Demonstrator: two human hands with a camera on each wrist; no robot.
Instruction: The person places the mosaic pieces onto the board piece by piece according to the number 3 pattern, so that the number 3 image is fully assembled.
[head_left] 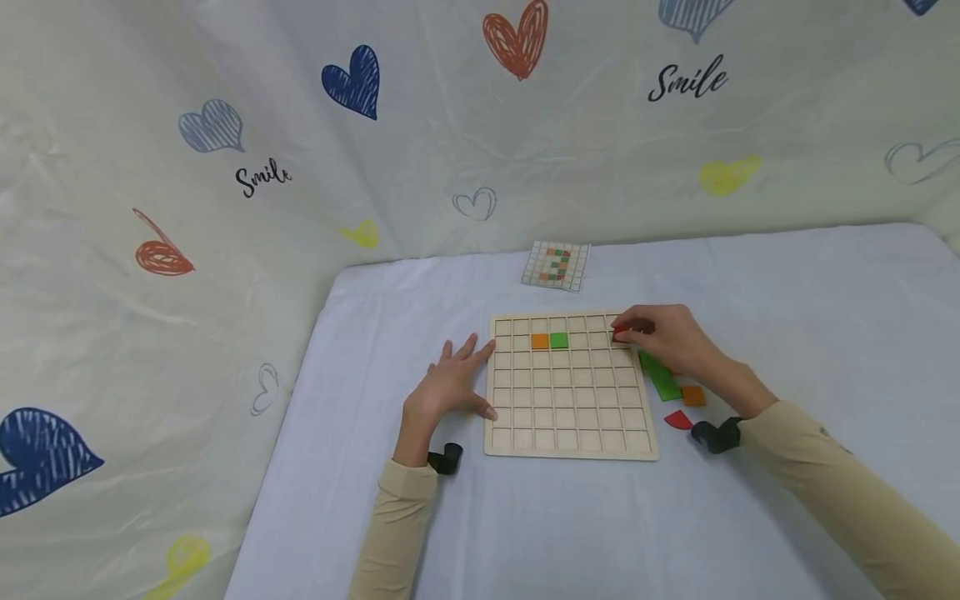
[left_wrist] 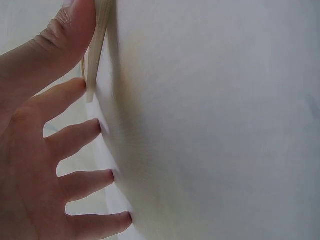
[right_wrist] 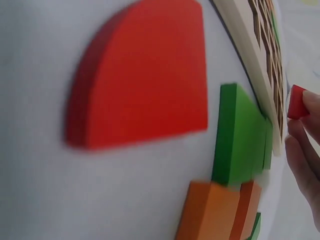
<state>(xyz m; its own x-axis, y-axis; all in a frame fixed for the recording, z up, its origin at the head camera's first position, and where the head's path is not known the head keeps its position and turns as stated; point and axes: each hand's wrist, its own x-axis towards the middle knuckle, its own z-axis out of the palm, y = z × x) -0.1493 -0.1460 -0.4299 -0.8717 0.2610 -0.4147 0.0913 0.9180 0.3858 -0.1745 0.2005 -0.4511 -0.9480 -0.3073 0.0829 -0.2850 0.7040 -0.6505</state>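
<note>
A wooden grid board (head_left: 573, 398) lies on the white cloth, with an orange square tile (head_left: 540, 342) and a green square tile (head_left: 558, 341) side by side in its second row. My left hand (head_left: 448, 385) has its fingers spread at the board's left edge, thumb on the lower part. In the left wrist view the thumb (left_wrist: 60, 42) presses the board's rim and the other fingertips rest on the cloth. Thumb and fingers of my right hand (head_left: 667, 333) pinch a small red piece (right_wrist: 296, 102) over the board's upper right corner.
Right of the board lie loose green pieces (head_left: 660, 377), orange pieces (head_left: 693, 396) and a red quarter-circle piece (right_wrist: 150, 75). A printed pattern card (head_left: 556, 267) lies behind the board. Dark wrist devices (head_left: 716, 435) sit at both wrists. A heart-printed cloth (head_left: 420, 125) hangs behind.
</note>
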